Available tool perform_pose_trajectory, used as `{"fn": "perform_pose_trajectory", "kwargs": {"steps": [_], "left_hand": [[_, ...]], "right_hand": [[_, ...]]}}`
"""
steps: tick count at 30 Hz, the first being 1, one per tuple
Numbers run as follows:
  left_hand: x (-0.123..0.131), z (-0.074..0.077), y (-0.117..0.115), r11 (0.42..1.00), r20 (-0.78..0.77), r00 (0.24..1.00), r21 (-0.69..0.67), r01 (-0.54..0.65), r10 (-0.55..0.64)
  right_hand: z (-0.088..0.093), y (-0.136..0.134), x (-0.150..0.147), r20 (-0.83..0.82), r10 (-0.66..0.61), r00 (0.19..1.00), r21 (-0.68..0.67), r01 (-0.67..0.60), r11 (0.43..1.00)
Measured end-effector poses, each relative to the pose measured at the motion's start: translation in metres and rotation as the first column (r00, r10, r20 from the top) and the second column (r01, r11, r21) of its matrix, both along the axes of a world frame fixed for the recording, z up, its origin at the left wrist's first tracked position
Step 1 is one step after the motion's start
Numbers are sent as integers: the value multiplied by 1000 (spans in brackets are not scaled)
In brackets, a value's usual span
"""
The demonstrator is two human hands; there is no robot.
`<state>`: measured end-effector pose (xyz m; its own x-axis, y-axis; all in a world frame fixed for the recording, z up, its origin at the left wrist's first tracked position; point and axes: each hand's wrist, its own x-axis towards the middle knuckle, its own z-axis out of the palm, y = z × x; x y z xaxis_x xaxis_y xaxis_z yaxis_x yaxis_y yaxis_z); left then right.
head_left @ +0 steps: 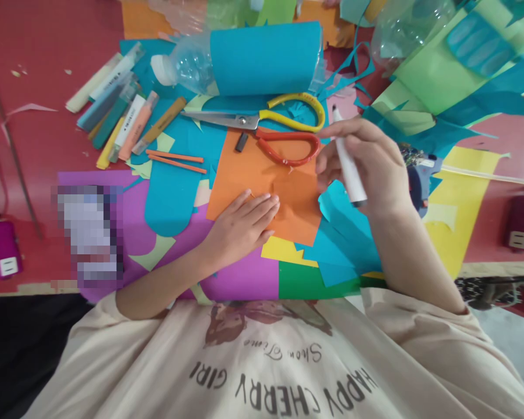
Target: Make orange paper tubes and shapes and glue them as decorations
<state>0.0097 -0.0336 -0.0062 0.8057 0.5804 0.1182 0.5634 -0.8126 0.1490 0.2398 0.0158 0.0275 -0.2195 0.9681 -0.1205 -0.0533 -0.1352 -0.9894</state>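
Your left hand (244,224) is lying flat on the orange sheet (299,224), pressing near its lower left edge, fingers extended, clamping nothing. Your right hand (371,163) is pinching the white pen (349,174) above the sheet's right side; the two hands are sitting apart. The pen's dark upper end is pointing away from you. For good control, you should be spreading the left-hand pressure evenly, since thin paper is probably sliding or creasing easily, and be pinching the pen lower, near whichever end is working. Watch the scissors (243,121): their red loop is overlapping the sheet and could be snagging it. Materials: sheet is looking smooth, matte, roughly four-sided; pen is a slim, straight tube; scissors are showing bare metal blades, yellow and red loops. Beyond, a clear bottle (192,67) is wearing a blue paper wrap (266,58); narrow orange strips (174,157) are lying left, near the markers (135,137).
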Motion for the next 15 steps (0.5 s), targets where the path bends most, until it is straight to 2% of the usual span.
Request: {"fn": "perform_pose_trajectory", "kwargs": {"steps": [2,4,6,7,9,12,15], "left_hand": [[0,0,-1,1000,12,1000,-8,0,0],[0,-1,0,1000,15,1000,-15,1,-1],[-1,0,0,1000,10,1000,-20,2,-2],[-1,0,1,1000,7,1000,-21,4,-4],[-1,0,1,1000,15,1000,-15,9,-8],[0,-1,1,1000,33,999,-8,11,-11],[-1,-1,1,1000,31,999,-18,7,-6]], "right_hand": [[-9,-6,4,-165,60,984,-86,-75,993],[-17,-14,4,-130,103,986,-38,-109,993],[-25,-23,1,116,71,991,134,-87,987],[-28,-27,0,271,51,961,245,-120,962],[-33,-35,-4,530,21,848,397,-270,877],[-37,-39,-8,721,7,693,452,-478,753],[-38,-39,-8,776,-5,631,448,-544,709]]}}
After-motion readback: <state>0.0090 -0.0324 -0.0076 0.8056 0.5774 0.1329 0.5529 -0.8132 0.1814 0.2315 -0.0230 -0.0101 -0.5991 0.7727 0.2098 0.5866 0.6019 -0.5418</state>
